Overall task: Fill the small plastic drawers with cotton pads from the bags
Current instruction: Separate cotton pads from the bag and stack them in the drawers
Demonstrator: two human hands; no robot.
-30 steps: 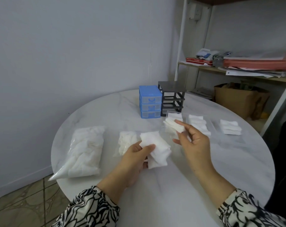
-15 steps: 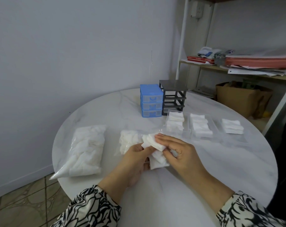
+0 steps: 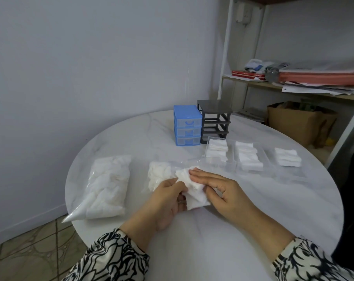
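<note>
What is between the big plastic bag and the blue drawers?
Head view: only bare white marble table lies between the big plastic bag of cotton pads and blue plastic drawers.

white pads point(image 3: 194, 189), blue drawers point(image 3: 187, 128), b/w patterned sleeves point(image 3: 111, 258).
</note>
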